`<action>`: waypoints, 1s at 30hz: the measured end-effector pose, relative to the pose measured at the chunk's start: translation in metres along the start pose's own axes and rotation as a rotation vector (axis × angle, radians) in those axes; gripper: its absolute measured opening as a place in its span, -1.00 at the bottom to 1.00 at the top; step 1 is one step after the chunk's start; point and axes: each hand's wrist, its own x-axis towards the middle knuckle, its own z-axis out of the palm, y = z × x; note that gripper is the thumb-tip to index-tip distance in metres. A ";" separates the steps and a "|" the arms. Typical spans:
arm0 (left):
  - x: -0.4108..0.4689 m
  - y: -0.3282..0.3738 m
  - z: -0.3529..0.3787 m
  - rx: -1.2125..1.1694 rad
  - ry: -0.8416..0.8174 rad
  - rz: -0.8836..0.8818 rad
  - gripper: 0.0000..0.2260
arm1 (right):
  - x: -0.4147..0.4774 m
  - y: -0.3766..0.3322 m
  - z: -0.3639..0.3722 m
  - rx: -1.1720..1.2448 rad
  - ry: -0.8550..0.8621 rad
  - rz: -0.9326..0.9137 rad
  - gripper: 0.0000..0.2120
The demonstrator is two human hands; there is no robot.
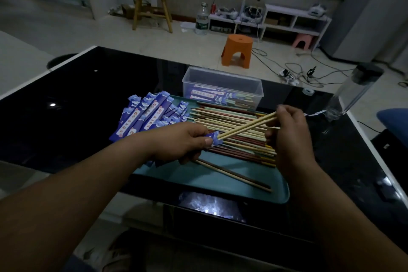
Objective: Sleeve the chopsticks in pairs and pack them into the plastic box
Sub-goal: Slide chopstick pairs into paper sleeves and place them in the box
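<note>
While the pair of pale chopsticks (247, 126) slants from near-left to far-right, its near-left tips sit right at the mouth of the blue paper sleeve (214, 138), and the coming push seems to turn on that line. The left hand (183, 142) pinches the sleeve at its open end between thumb and curled fingers. Most of the sleeve is hidden under that hand, so I cannot tell how deep the tips are. The right hand (287, 127) grips both sticks at their far-right end, fingers closed round them. I judge the sticks need sliding along their own long axis toward the left hand. Beneath them a heap of loose chopsticks (220, 115) lies on a teal tray (242, 190), with empty sleeves (145, 115) fanned at its left. Just beyond the tray stands the plastic box (220, 74), with a few sleeved pairs (209, 93) already inside, all on the dark tabletop (66, 106).
</note>
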 end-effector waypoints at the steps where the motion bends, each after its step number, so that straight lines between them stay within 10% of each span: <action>1: 0.000 0.001 0.000 0.008 -0.005 0.002 -0.77 | 0.000 -0.001 -0.001 -0.030 -0.001 -0.025 -0.86; 14: -0.002 0.006 -0.005 0.078 0.009 0.043 -0.81 | -0.012 0.008 0.012 -0.142 -0.339 0.051 -0.82; 21: 0.009 -0.012 -0.037 0.083 0.812 -0.040 -0.74 | -0.004 0.004 0.003 0.105 -0.197 0.118 -0.79; 26: 0.013 -0.010 -0.020 -0.360 0.567 -0.129 -0.66 | -0.007 0.012 0.010 0.168 -0.229 0.170 -0.80; 30: 0.016 -0.016 -0.024 -0.282 0.617 -0.085 -0.67 | -0.004 0.012 0.006 0.133 -0.188 0.185 -0.81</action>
